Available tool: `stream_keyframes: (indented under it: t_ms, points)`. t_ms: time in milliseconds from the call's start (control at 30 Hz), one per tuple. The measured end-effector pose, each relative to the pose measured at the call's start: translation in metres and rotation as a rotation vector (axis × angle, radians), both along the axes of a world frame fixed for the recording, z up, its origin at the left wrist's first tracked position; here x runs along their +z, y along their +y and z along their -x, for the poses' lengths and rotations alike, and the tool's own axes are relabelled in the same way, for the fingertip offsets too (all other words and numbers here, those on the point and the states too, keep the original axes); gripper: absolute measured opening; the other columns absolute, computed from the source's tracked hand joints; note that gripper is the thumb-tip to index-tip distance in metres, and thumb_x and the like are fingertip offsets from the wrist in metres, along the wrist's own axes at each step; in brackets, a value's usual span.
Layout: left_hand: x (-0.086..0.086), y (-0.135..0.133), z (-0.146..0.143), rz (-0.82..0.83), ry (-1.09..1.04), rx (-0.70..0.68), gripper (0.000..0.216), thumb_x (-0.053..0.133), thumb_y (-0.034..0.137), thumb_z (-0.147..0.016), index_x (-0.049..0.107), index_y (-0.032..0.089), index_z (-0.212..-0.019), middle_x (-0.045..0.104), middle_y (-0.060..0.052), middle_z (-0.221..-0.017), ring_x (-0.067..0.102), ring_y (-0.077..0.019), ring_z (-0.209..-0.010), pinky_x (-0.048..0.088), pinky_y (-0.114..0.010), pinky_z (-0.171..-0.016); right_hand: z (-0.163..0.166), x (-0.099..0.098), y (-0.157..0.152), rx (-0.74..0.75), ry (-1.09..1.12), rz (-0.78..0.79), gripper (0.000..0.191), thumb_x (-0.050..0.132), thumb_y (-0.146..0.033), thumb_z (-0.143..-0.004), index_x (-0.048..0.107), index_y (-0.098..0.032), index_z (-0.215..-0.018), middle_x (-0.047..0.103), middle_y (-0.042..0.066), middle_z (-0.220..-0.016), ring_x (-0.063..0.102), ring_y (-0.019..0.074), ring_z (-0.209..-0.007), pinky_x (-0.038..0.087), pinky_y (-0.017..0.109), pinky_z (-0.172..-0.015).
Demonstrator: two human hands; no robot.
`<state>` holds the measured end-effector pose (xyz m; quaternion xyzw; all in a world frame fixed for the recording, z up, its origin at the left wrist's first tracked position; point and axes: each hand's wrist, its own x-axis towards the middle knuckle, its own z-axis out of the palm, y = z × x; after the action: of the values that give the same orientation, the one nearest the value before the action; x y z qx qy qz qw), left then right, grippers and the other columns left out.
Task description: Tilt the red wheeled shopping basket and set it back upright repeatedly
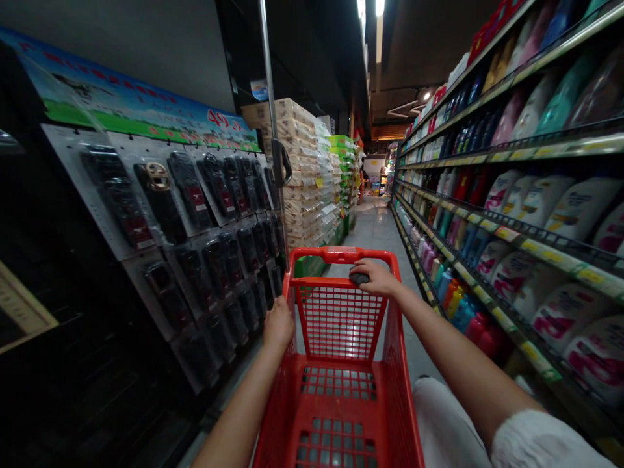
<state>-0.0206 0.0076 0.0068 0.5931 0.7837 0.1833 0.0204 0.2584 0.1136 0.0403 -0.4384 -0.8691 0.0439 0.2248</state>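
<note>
At the near middle of the aisle stands the red cart (pixel 336 413), its open top facing up and its latticed far wall (pixel 341 322) leaning away; floor tiles show pale through the holes in its base. At its left edge is the left hand (pixel 279 323), fingers curled and closed on the rim as far as can be seen, their undersides being turned away; at its far right corner is the right hand (pixel 373 278), the fingers bent over a dark rounded piece (pixel 359 278) by the crossbar, too unclear to name. Beyond both hands a red handle loop (pixel 341 252) spans the far end; at near right, just beside the cart, are a white trouser leg (pixel 446 422) and a white sleeve (pixel 541 442).

Along the left hangs a display of dark packaged goods (pixel 238 188) in rows, under a blue and green banner (pixel 146 107) bearing a red 49; a metal pole (pixel 269 65) rises beside it; farther off come stacked cream packs (pixel 292 162), then green cartons (pixel 345 162). Along the right, tiered shelves (pixel 550 146) hold bottles (pixel 570 205) of many colours; the grey tiled floor (pixel 377 227) runs far off towards a brighter area, below ceiling lights (pixel 379 8).
</note>
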Motion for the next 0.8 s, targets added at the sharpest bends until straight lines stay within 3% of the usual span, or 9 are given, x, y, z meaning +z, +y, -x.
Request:
stream_keyframes:
  t_ms: [100, 200, 300, 400, 533, 600, 700, 800]
  points:
    - [0.008, 0.0, -0.008, 0.054, -0.001, 0.046, 0.024, 0.039, 0.013, -0.091, 0.049, 0.011, -0.113, 0.067, -0.02, -0.11, 0.065, -0.0267, -0.108, 0.047, -0.037, -0.09, -0.005, -0.001, -0.007, -0.067, 0.012, 0.087, 0.047, 0.058, -0.032, -0.081, 0.058, -0.018, -0.126, 0.063, 0.01, -0.122, 0.059, 0.0235, -0.108, 0.044, 0.033, -0.092]
    - [0.013, -0.001, -0.021, 0.073, -0.013, 0.136, 0.029, 0.031, 0.007, -0.091, 0.049, 0.007, -0.114, 0.068, -0.021, -0.106, 0.066, -0.0259, -0.106, 0.049, -0.035, -0.086, 0.002, -0.006, -0.017, -0.25, 0.015, 0.052, 0.044, 0.052, -0.043, -0.087, 0.058, -0.018, -0.122, 0.064, 0.011, -0.118, 0.059, 0.0252, -0.107, 0.044, 0.033, -0.088]
    - [0.009, -0.002, -0.031, 0.019, 0.006, 0.167, 0.033, 0.024, 0.002, -0.092, 0.048, 0.005, -0.114, 0.067, -0.022, -0.106, 0.068, -0.0245, -0.103, 0.051, -0.032, -0.081, 0.031, -0.01, -0.025, -0.348, -0.055, -0.009, 0.036, 0.057, -0.034, -0.083, 0.06, -0.02, -0.116, 0.065, 0.01, -0.112, 0.06, 0.0246, -0.103, 0.044, 0.031, -0.083]
    - [0.0, -0.002, -0.033, -0.038, 0.063, 0.166, 0.031, 0.026, 0.004, -0.093, 0.051, 0.005, -0.111, 0.068, -0.02, -0.101, 0.07, -0.025, -0.095, 0.053, -0.032, -0.076, 0.079, -0.008, -0.027, -0.29, -0.093, -0.036, 0.038, 0.058, -0.028, -0.079, 0.059, -0.023, -0.117, 0.065, 0.008, -0.11, 0.061, 0.023, -0.099, 0.044, 0.03, -0.081]
    - [-0.008, -0.001, -0.032, -0.104, 0.126, 0.168, 0.033, 0.024, 0.003, -0.094, 0.054, 0.004, -0.109, 0.068, -0.021, -0.098, 0.07, -0.0247, -0.095, 0.054, -0.032, -0.077, 0.15, 0.0, -0.029, -0.214, -0.088, -0.042, 0.037, 0.056, -0.046, -0.083, 0.061, -0.023, -0.112, 0.064, 0.009, -0.109, 0.062, 0.0246, -0.097, 0.046, 0.033, -0.078]
    - [-0.009, -0.001, -0.033, -0.115, 0.136, 0.169, 0.035, 0.022, 0.004, -0.094, 0.053, 0.003, -0.111, 0.067, -0.021, -0.099, 0.07, -0.025, -0.095, 0.055, -0.033, -0.076, 0.17, 0.002, -0.03, -0.172, -0.098, -0.081, 0.031, 0.055, -0.042, -0.084, 0.063, -0.024, -0.108, 0.064, 0.008, -0.108, 0.061, 0.0245, -0.099, 0.046, 0.034, -0.08]
    - [-0.007, -0.003, -0.034, -0.093, 0.113, 0.16, 0.036, 0.023, 0.006, -0.095, 0.051, 0.003, -0.117, 0.067, -0.021, -0.1, 0.071, -0.0253, -0.091, 0.056, -0.033, -0.072, 0.161, 0.001, -0.033, -0.125, -0.112, -0.1, 0.029, 0.054, -0.03, -0.084, 0.064, -0.026, -0.111, 0.065, 0.006, -0.108, 0.061, 0.0225, -0.1, 0.046, 0.031, -0.08]
    - [-0.003, -0.005, -0.035, -0.07, 0.073, 0.144, 0.035, 0.023, 0.005, -0.094, 0.05, 0.004, -0.117, 0.067, -0.019, -0.101, 0.071, -0.025, -0.091, 0.056, -0.032, -0.071, 0.108, -0.002, -0.037, -0.21, -0.122, -0.046, 0.035, 0.056, -0.024, -0.082, 0.064, -0.028, -0.115, 0.066, 0.003, -0.112, 0.061, 0.0197, -0.101, 0.045, 0.027, -0.079]
